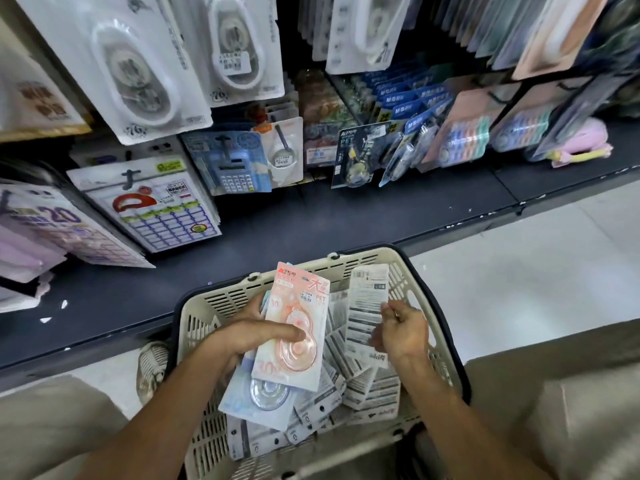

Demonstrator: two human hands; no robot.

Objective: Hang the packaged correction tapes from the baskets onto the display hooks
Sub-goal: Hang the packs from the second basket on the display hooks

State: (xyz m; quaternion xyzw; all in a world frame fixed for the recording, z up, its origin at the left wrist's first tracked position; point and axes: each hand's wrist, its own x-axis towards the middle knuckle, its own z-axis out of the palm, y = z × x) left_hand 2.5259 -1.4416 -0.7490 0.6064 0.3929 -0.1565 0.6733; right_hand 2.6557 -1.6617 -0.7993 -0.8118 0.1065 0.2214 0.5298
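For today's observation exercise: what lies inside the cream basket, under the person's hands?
The cream basket holds a loose pile of correction tape packs, mostly printed backs up; one blue-fronted pack faces up. How deep the pile goes, and the basket floor, stay covered.

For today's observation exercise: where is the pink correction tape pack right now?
In the head view, the pink correction tape pack sits centre-low, gripped by the left hand above the cream basket, atop a blue pack.
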